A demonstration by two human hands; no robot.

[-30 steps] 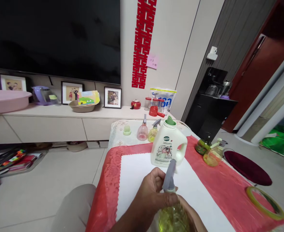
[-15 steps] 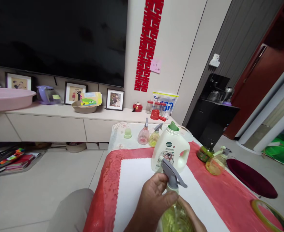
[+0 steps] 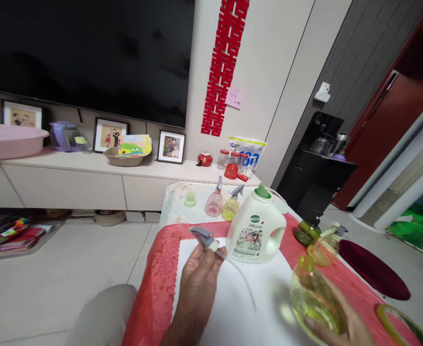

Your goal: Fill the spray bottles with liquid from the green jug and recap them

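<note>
My left hand [image 3: 200,269] is closed around a grey spray nozzle [image 3: 204,238], whose thin clear tube trails down to the right over the white mat [image 3: 233,298]. Off to the right, my right hand [image 3: 336,317] grips a clear yellow bottle [image 3: 310,293] with its top uncovered; it is slightly blurred. Between and beyond both hands stands a large cream detergent jug [image 3: 256,228] with a green spout. A pink spray bottle [image 3: 214,204] and a smaller yellow spray bottle [image 3: 230,209] stand behind the jug, with a pale green cap [image 3: 190,199] to their left.
On the red tablecloth [image 3: 164,269] at right are a dark green jar [image 3: 306,233], another yellowish spray bottle [image 3: 325,250] and a roll of tape [image 3: 402,327]. A maroon stool [image 3: 373,269] stands beyond the table's right edge. A TV cabinet [image 3: 70,182] lines the wall.
The spray nozzle has come off the yellow bottle. My left hand has carried it left, its tube now showing, while my right hand has moved the bottle right.
</note>
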